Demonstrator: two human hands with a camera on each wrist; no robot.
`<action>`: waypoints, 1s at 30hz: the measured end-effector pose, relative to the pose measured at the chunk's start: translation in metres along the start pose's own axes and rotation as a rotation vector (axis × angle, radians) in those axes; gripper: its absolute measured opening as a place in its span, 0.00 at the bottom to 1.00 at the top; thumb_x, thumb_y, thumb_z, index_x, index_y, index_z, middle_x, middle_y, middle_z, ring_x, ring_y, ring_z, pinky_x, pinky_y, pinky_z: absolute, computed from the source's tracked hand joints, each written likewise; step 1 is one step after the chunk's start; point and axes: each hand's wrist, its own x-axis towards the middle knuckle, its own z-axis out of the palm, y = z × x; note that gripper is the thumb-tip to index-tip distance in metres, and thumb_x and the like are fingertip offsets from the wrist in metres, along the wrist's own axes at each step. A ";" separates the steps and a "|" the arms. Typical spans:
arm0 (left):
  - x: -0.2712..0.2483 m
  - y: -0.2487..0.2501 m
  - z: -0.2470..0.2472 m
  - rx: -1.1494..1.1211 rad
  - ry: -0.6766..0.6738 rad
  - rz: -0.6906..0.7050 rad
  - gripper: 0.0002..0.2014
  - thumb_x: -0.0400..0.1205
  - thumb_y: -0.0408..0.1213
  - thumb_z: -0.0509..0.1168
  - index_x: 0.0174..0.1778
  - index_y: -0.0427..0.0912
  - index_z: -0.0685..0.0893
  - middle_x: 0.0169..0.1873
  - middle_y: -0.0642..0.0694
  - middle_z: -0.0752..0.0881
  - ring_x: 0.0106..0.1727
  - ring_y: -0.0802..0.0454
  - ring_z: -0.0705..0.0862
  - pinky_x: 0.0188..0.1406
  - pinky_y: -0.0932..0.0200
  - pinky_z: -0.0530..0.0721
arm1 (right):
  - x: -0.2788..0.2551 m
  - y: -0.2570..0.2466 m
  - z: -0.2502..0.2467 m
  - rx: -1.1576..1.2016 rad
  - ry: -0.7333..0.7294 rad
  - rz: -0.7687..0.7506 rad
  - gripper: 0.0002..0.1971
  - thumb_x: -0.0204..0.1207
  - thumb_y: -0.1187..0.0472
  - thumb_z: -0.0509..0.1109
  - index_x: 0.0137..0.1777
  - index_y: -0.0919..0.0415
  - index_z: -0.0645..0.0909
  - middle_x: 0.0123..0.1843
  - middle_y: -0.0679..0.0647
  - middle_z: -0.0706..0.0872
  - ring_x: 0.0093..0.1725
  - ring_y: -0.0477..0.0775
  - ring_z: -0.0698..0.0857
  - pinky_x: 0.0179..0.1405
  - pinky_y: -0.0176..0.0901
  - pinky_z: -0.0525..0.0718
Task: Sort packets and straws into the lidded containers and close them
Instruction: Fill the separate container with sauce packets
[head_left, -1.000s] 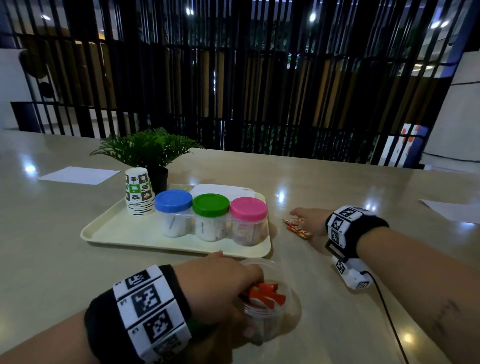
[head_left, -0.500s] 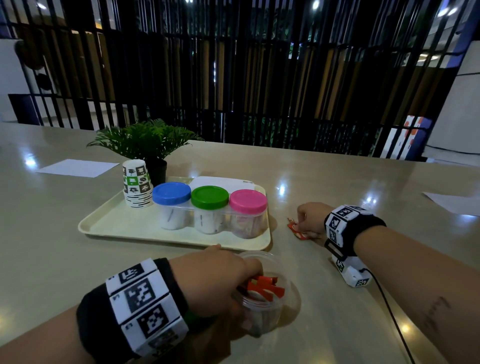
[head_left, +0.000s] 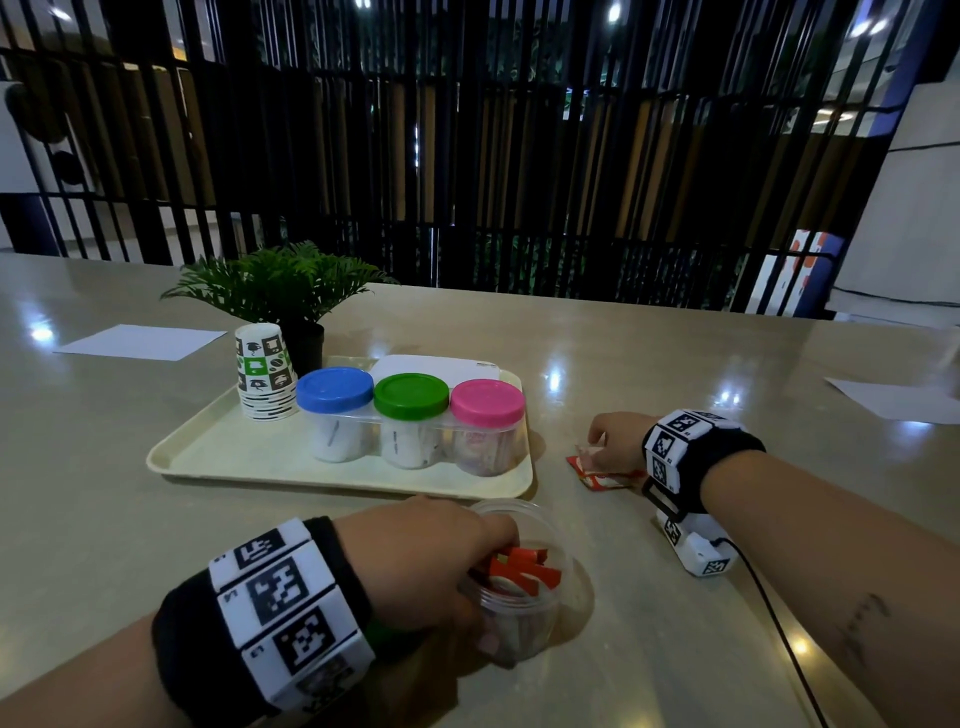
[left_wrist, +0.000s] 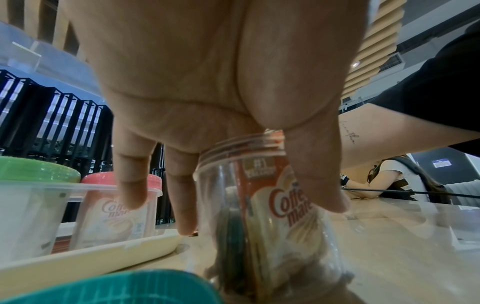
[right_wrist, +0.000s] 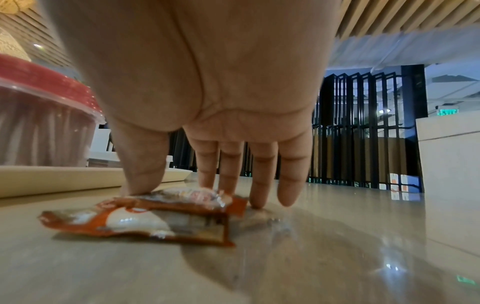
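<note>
Right wrist view, lower centre of the frame: two creamer packets (right_wrist: 145, 218) lie overlapped on the glossy table (right_wrist: 337, 257), and the right hand (right_wrist: 207, 86) comes down on them with thumb tip on the upper packet's near edge and the fingers (right_wrist: 259, 181) nearly straight, tips at its far edge. Nothing is lifted yet; the hold reads as a light press rather than a closed pinch.

These packets look thin, crinkly and very light, probably slick against the polished top, so they may skate rather than rise. Pinching a sealed end seam, or dragging one free of the other first, seems the safer hold.

Head view, lower centre: the left hand (head_left: 415, 561) curls round the rim of the open clear container (head_left: 524, 597), steadying it upright with red packets already inside. Its plastic wall looks stiff but light and could tip if bumped.

Open table lies between packets and container. The tray (head_left: 208, 457) edge, carrying three capped jars (head_left: 410, 421), sits just beyond the container, at mid-frame left.
</note>
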 end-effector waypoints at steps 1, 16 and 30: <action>0.000 0.000 0.000 -0.005 -0.002 -0.002 0.29 0.71 0.57 0.76 0.65 0.60 0.72 0.60 0.55 0.83 0.59 0.54 0.81 0.62 0.47 0.82 | -0.001 0.000 0.000 0.023 -0.001 -0.006 0.23 0.77 0.45 0.69 0.67 0.56 0.76 0.65 0.54 0.80 0.62 0.55 0.80 0.55 0.44 0.76; -0.004 0.005 -0.005 0.069 -0.004 -0.001 0.30 0.73 0.58 0.73 0.68 0.58 0.72 0.62 0.54 0.83 0.60 0.54 0.81 0.63 0.51 0.80 | -0.035 -0.001 -0.038 0.268 0.119 -0.180 0.11 0.80 0.61 0.67 0.61 0.62 0.77 0.59 0.60 0.83 0.54 0.59 0.84 0.54 0.53 0.84; -0.017 0.014 -0.012 0.118 0.072 -0.052 0.30 0.74 0.62 0.71 0.71 0.62 0.71 0.64 0.58 0.80 0.62 0.56 0.78 0.67 0.50 0.78 | -0.151 -0.069 -0.049 0.270 0.184 -0.531 0.20 0.64 0.66 0.80 0.50 0.49 0.76 0.46 0.47 0.83 0.43 0.47 0.84 0.41 0.44 0.87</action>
